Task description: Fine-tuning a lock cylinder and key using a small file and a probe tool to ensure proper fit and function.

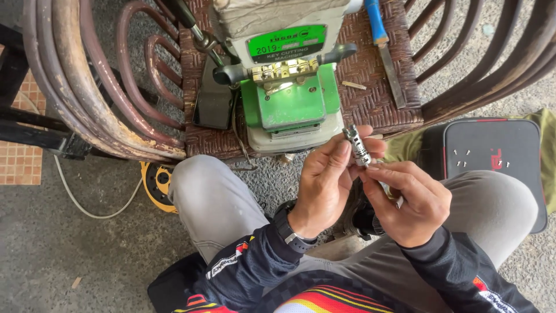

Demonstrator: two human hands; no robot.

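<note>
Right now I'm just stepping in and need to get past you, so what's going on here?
A seated person holds a small metal lock cylinder up between both hands. The left hand grips it with thumb and fingers, and the right hand pinches its lower end. In front of the knees, a green key cutting machine sits on a woven rattan chair, with a blue-handled file lying beside it. A black case holding a few small screws rests on the ground to the person's right.

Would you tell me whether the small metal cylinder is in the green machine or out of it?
Out: both hands hold the metal cylinder above the lap, clear of the green machine.
</note>
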